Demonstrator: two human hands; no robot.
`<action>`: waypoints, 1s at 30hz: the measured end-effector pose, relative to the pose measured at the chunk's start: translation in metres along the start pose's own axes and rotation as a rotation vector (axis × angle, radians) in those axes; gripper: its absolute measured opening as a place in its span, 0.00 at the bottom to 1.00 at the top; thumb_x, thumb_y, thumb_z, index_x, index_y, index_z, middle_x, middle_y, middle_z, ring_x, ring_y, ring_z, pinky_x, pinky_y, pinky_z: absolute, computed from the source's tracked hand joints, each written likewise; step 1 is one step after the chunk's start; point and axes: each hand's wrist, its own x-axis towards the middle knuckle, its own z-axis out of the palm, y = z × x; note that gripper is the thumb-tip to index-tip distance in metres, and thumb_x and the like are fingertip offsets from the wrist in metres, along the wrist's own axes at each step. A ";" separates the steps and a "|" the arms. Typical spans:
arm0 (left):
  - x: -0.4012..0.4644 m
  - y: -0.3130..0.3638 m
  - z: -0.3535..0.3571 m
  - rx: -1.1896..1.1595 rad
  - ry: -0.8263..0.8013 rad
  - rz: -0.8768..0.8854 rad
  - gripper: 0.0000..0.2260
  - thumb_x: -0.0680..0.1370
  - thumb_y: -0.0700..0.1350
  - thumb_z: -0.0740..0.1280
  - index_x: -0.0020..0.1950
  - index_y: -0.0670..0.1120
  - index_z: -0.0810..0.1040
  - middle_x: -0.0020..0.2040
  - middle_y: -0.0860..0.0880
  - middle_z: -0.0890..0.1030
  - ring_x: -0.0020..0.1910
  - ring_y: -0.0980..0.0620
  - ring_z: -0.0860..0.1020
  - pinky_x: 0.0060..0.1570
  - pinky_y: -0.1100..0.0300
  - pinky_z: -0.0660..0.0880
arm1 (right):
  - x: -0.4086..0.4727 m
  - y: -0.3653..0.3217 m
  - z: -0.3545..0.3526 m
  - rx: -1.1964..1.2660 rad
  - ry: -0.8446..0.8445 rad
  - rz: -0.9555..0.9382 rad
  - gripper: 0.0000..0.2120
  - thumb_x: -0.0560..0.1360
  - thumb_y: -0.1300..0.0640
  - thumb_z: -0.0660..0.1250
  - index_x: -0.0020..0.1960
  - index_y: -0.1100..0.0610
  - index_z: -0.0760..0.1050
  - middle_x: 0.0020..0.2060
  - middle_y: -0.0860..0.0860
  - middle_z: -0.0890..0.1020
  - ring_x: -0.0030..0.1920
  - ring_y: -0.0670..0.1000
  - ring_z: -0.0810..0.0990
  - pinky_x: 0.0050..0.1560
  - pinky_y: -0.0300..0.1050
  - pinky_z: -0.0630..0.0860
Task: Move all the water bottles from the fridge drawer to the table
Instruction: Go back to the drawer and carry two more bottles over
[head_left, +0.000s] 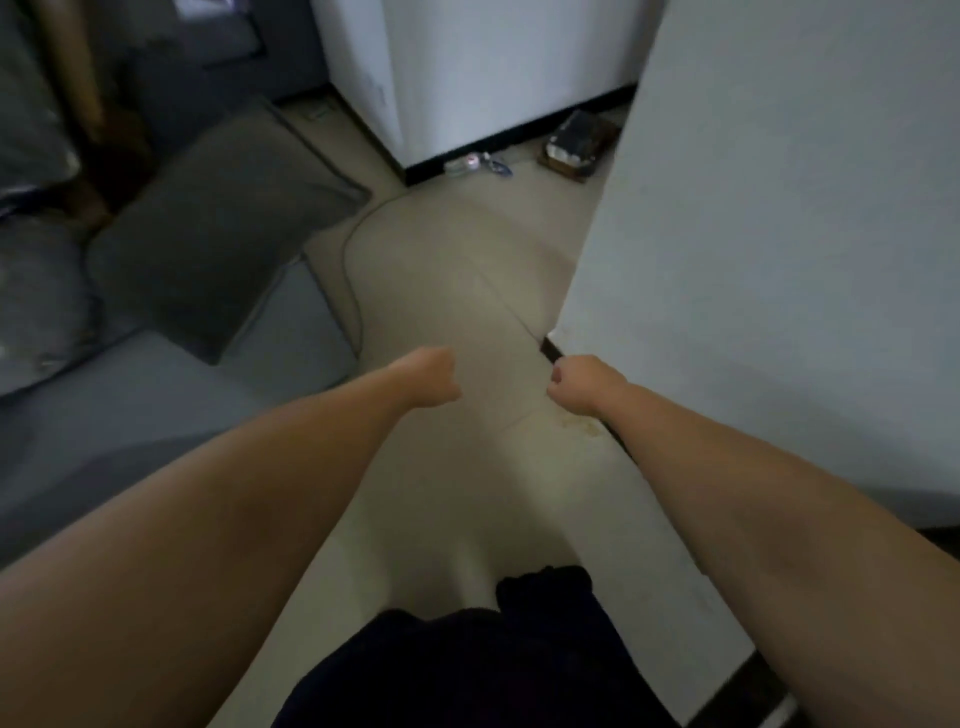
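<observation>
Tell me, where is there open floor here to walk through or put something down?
The pale floor lies bare between the grey sofa and the white wall, ahead of both hands. It gets crowded farther on, where small clutter and a box sit by the white appliance.

The floor (447, 291) runs up the middle, with a sofa (156, 395) to its left and a wall (779, 260) to its right. On the sofa lies a cushion (218, 223), and a cable (358, 270) trails over the floor just beside the sofa's edge. At the far end of the floor stands a cabinet (467, 67), with a box (576, 140) and small litter (478, 163) on the floor at its foot, the box nearer the wall.
</observation>
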 end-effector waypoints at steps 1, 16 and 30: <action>-0.015 -0.026 -0.002 -0.009 0.013 -0.038 0.17 0.77 0.46 0.63 0.63 0.39 0.72 0.63 0.40 0.75 0.61 0.41 0.74 0.54 0.56 0.72 | 0.001 -0.026 0.006 -0.031 -0.014 -0.032 0.13 0.78 0.54 0.58 0.50 0.62 0.77 0.55 0.62 0.79 0.56 0.60 0.78 0.50 0.47 0.72; -0.225 -0.328 0.032 -0.452 0.276 -0.759 0.17 0.75 0.49 0.67 0.60 0.42 0.75 0.60 0.41 0.77 0.58 0.43 0.76 0.55 0.55 0.73 | 0.021 -0.405 0.074 -0.400 -0.125 -0.663 0.15 0.79 0.51 0.58 0.58 0.59 0.75 0.58 0.58 0.78 0.57 0.59 0.77 0.51 0.47 0.73; -0.313 -0.481 0.029 -0.785 0.453 -1.284 0.15 0.77 0.46 0.64 0.61 0.41 0.73 0.61 0.41 0.76 0.59 0.42 0.75 0.51 0.56 0.71 | 0.033 -0.701 0.122 -0.881 -0.303 -1.208 0.08 0.79 0.61 0.57 0.45 0.58 0.74 0.46 0.55 0.76 0.48 0.56 0.77 0.50 0.47 0.75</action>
